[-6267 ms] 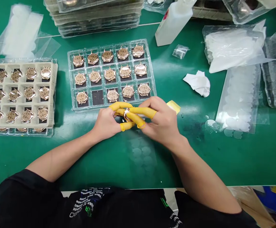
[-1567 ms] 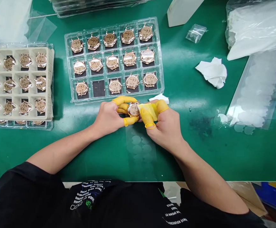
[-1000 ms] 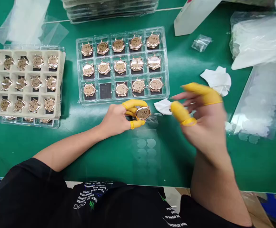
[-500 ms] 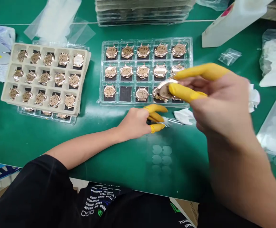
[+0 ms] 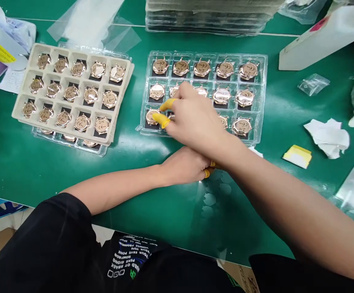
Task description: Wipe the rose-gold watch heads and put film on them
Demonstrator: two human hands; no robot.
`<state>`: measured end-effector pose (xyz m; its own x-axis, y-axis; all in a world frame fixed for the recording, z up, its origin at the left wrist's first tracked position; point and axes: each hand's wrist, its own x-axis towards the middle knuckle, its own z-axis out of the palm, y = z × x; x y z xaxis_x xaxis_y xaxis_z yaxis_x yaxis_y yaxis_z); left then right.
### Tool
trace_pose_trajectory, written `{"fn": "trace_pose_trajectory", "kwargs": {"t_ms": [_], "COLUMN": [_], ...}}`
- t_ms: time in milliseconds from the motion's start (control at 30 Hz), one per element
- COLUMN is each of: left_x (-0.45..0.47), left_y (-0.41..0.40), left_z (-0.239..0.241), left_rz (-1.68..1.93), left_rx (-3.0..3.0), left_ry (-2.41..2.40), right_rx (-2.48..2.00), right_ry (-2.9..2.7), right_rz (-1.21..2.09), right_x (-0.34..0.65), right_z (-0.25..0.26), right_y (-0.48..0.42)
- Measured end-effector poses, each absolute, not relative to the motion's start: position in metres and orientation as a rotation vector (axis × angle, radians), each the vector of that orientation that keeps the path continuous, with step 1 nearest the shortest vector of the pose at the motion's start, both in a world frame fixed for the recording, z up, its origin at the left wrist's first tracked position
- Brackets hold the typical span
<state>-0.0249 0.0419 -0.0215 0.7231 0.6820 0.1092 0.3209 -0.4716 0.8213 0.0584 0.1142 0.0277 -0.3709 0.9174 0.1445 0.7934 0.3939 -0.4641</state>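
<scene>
My right hand (image 5: 192, 116), with yellow finger cots on its thumb and forefinger, is over the lower left of a clear plastic tray (image 5: 264, 97). Its thumb and forefinger are apart, at the right edge of a rose-gold watch case (image 5: 152, 117) in the corner pocket. Another watch case (image 5: 171, 116) shows partly beside it, beneath the hand. My left hand (image 5: 184, 166) rests on the green table under my right wrist. Its fingers, also in yellow cots, are curled and mostly hidden; what they hold cannot be made out.
At left, a beige tray (image 5: 64, 132) of watch cases lies on another clear tray (image 5: 99, 151). Stacked trays (image 5: 207, 20) and a white bottle (image 5: 320, 38) stand at the back. Crumpled paper (image 5: 329, 136), a yellow-white piece (image 5: 297, 156) and a small plastic bag (image 5: 313, 84) lie right.
My right hand has moved left across the tray and no longer holds up a watch case. The vacant bottom-row pocket now has a watch case. My left hand's fingers have curled in.
</scene>
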Motion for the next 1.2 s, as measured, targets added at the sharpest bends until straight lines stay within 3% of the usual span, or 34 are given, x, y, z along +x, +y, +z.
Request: {"fn": "trace_pose_trajectory", "kwargs": {"t_ms": [167,367,533,700,833,1100,1200], "left_x": [-0.030,-0.031,-0.029,-0.027,-0.028,-0.030,-0.029], "left_y": [0.037,0.040,0.046,0.046,0.045,0.040,0.038], "left_z": [-0.017,-0.007,-0.005,-0.004,-0.004,-0.002,-0.001], "left_rz": [0.510,0.525,0.579,0.661,0.645,0.705,0.737], "left_rx": [1.993,1.965,1.881,1.663,1.708,1.788,1.762], "left_ry": [0.842,0.843,0.899,0.847,0.824,0.915,0.922], "right_rx": [-1.515,-1.686,-1.615,-1.542,-1.497,-1.431,-1.480], "right_ry": [-2.284,-2.204,-1.713,-1.184,-0.895,-0.673,-0.942], "right_rz": [0.543,0.826,0.992,1.308,1.559,1.484,1.354], "right_x": [0.029,0.017,0.075,0.164,0.180,0.145,0.163], "right_z": [0.022,0.060,0.079,0.056,0.038,0.025,0.028], "right_y": [0.118,0.118,0.070,0.007,-0.006,-0.013,-0.017]}}
